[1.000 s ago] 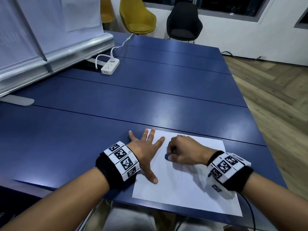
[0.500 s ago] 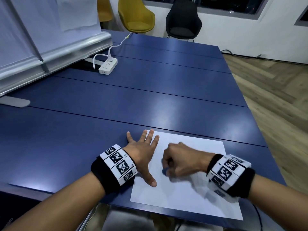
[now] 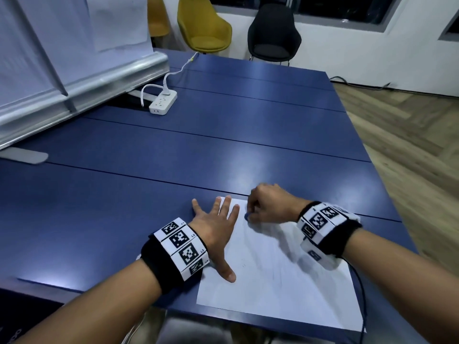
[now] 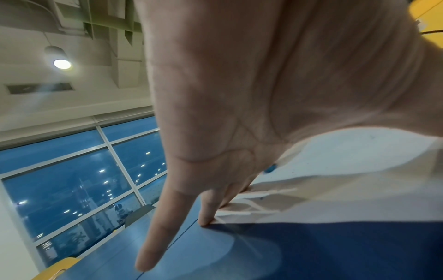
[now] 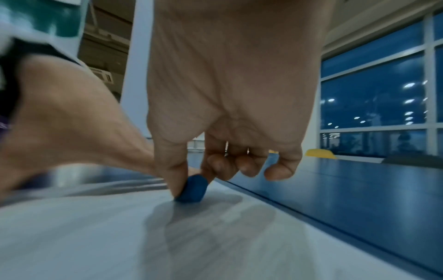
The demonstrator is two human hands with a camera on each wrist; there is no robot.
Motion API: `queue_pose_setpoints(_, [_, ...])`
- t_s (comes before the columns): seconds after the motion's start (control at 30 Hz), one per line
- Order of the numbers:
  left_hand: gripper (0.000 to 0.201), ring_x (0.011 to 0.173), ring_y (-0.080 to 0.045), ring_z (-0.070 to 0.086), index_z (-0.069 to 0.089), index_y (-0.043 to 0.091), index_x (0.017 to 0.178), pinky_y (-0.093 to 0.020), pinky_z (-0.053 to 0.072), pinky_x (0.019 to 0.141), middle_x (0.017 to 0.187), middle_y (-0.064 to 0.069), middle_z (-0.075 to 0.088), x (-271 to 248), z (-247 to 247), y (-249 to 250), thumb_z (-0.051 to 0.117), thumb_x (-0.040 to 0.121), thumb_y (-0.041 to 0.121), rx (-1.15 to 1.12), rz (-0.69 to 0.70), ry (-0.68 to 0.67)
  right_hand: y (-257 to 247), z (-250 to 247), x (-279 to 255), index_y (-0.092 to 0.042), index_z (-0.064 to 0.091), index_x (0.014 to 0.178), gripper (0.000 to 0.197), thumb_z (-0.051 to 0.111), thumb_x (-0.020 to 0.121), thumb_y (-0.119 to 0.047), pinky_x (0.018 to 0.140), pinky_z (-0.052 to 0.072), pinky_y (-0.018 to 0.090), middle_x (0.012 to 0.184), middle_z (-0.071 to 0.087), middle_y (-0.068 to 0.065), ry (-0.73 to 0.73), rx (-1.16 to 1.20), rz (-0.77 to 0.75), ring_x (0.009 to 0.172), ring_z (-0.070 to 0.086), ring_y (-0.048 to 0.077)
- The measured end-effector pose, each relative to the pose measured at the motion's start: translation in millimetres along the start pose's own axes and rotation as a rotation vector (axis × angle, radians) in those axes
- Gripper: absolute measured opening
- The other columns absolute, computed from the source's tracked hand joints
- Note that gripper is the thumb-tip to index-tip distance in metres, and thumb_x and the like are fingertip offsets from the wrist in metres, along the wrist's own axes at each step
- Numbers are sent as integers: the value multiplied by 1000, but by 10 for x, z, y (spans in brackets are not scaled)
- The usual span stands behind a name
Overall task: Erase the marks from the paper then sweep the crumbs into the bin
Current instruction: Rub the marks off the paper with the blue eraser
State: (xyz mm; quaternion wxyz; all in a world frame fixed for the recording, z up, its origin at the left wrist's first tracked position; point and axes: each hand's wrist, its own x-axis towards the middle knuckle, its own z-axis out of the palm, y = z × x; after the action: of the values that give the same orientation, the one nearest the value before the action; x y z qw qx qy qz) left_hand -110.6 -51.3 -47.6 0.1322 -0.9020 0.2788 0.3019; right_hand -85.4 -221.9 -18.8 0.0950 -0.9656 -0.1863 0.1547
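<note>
A white sheet of paper (image 3: 275,276) lies on the blue table (image 3: 173,170) near its front edge. My left hand (image 3: 216,224) lies flat with spread fingers on the sheet's left edge, thumb on the paper. My right hand (image 3: 265,207) pinches a small blue eraser (image 3: 246,216) between thumb and forefinger and presses it on the sheet's far left corner. In the right wrist view the eraser (image 5: 191,188) touches the paper (image 5: 120,236). From the left wrist the eraser (image 4: 270,168) shows as a blue spot beyond my left hand's palm. Faint marks (image 3: 244,265) show mid-sheet.
A white power strip (image 3: 162,101) with its cable lies at the back left, beside a whiteboard's metal rail (image 3: 82,88). Yellow chairs (image 3: 203,28) and a black chair (image 3: 273,31) stand beyond the table's far end. Wooden floor (image 3: 409,145) lies to the right.
My right hand has moved the eraser from the sheet's left middle up to its far left corner. The left hand stays flat on the sheet's edge.
</note>
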Motion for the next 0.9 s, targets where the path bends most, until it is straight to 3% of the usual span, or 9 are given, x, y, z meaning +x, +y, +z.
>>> queue_pose_setpoints(0.07, [158, 147, -33, -27, -29, 9, 149, -80, -2, 104, 158, -14, -34, 3, -3, 2, 77, 54, 77, 2, 4, -2, 14, 1, 26, -19, 70, 81, 14, 68, 81, -33, 78, 37, 30, 71, 54, -13, 17, -50, -28, 82, 50, 14])
queue_pose_setpoints(0.2, [157, 146, -34, -27, -29, 11, 150, -74, -1, 110, 158, -15, -34, 6, -2, -2, 79, 55, 74, -16, 12, 1, -40, 10, -44, -24, 67, 73, 10, 75, 75, -30, 61, 42, 24, 65, 57, -13, -228, 4, -63, 62, 53, 10])
queue_pose_setpoints(0.3, [157, 146, -35, -27, -29, 14, 150, -71, 0, 112, 157, -16, -34, 22, 3, -12, 79, 54, 75, -17, 31, 13, 31, -30, 35, -20, 71, 82, 14, 71, 79, -34, 69, 37, 27, 76, 59, -9, -86, -47, -23, 80, 56, 16])
queue_pose_setpoints(0.37, [157, 147, -36, -26, -28, 14, 151, -71, 1, 112, 158, -17, -33, 23, 3, -17, 79, 53, 76, -9, 37, 20, 33, -9, 28, -22, 67, 74, 11, 69, 80, -30, 68, 36, 26, 78, 59, -8, -58, -61, -64, 84, 58, 18])
queue_pose_setpoints(0.5, [157, 147, -35, -26, -28, 13, 151, -72, 1, 111, 158, -17, -32, 17, 0, -10, 79, 54, 75, -1, 33, 14, -21, 21, -52, -20, 68, 73, 10, 74, 77, -27, 54, 39, 22, 66, 58, -10, -250, -9, -92, 61, 52, 10])
queue_pose_setpoints(0.6, [157, 146, -36, -27, -29, 13, 150, -73, 1, 110, 157, -17, -33, 31, 2, -8, 79, 54, 75, 7, 35, 10, 80, -21, 11, -19, 68, 79, 12, 71, 79, -31, 59, 35, 24, 71, 58, -8, -83, -36, -14, 70, 54, 16])
queue_pose_setpoints(0.67, [158, 146, -36, -27, -29, 13, 150, -73, 0, 111, 157, -17, -34, 25, -3, -13, 80, 54, 74, -3, 34, 3, 79, 11, -14, -18, 68, 78, 11, 70, 79, -29, 61, 36, 25, 72, 58, -8, -67, -25, -26, 71, 54, 17])
queue_pose_setpoints(0.8, [158, 146, -37, -27, -28, 12, 150, -70, 1, 114, 157, -19, -33, 18, -22, 6, 81, 54, 72, -4, 25, -1, -62, 88, -184, -12, 71, 76, 13, 77, 76, -24, 51, 40, 15, 65, 63, -10, -368, 63, -109, 53, 51, 2])
queue_pose_setpoints(0.9, [157, 146, -39, -26, -30, 15, 150, -69, 0, 113, 156, -20, -34, 19, -51, 27, 81, 55, 71, 9, 20, -19, 41, 13, -98, -19, 65, 71, 15, 76, 76, -29, 50, 37, 20, 59, 56, -12, -214, 26, -41, 52, 48, 3])
